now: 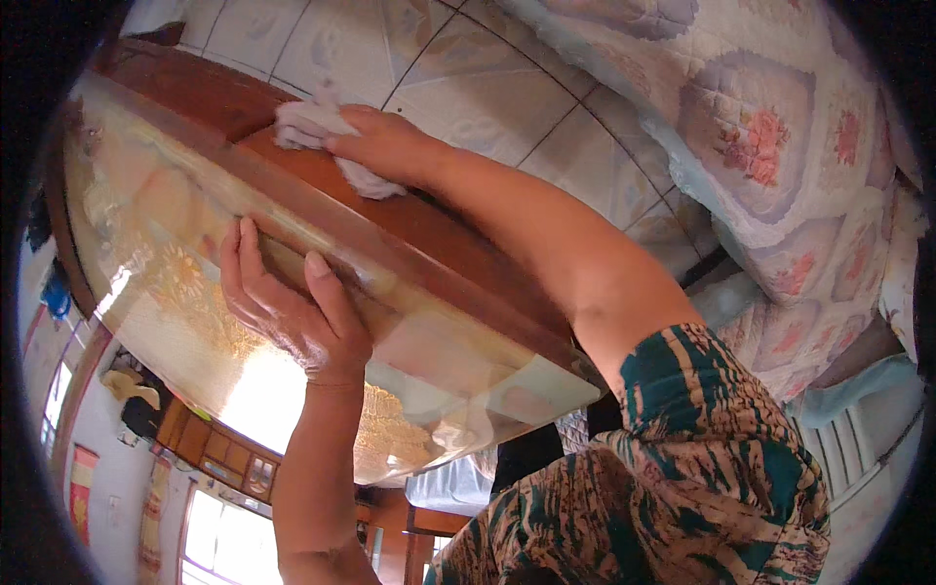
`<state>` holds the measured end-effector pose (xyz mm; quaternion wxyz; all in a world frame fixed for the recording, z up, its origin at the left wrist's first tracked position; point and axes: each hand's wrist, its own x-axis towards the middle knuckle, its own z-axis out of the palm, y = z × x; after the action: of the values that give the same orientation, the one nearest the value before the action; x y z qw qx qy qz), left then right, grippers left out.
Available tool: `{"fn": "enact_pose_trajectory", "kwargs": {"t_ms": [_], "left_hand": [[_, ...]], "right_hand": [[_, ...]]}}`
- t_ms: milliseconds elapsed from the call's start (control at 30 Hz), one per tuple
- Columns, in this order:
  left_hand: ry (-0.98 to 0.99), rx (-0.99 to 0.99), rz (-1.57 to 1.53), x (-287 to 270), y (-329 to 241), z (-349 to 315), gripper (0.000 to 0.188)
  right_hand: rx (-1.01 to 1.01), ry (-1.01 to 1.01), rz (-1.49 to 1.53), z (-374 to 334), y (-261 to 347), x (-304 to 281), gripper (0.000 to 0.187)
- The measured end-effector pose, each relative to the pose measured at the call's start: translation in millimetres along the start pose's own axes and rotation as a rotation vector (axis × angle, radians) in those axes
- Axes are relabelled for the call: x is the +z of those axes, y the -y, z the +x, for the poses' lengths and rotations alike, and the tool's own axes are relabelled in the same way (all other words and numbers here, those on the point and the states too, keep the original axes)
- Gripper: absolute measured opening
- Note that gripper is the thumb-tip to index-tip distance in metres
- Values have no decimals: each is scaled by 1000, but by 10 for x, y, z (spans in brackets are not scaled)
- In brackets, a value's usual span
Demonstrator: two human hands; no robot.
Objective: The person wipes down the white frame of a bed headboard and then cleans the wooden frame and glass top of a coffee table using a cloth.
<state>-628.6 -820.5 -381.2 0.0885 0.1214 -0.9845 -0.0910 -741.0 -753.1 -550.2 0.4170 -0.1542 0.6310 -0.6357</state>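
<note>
Head view has your right hand (395, 146) gripping a pale cloth (304, 127) at the table's brown side (439, 239), your left hand (292, 310) spread on its glossy top (468, 366), wiping seemingly underway, finished and remaining parts unclear.

I wear a loose short-sleeved top (682, 487) streaked in tan, black and dark green, my forearms (317, 458) and fingers (255, 268) bare.
</note>
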Motion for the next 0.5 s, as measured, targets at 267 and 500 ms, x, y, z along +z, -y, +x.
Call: {"fn": "enact_pose_trajectory", "kwargs": {"t_ms": [267,500], "left_hand": [[-25,-16,16,-51,35,-26,48],[-55,-20,32,-53,36,-16,52]], "right_hand": [[351,-59,223,-2452,-89,-410,47],[68,97,164,-2517,348,-368,48]]}}
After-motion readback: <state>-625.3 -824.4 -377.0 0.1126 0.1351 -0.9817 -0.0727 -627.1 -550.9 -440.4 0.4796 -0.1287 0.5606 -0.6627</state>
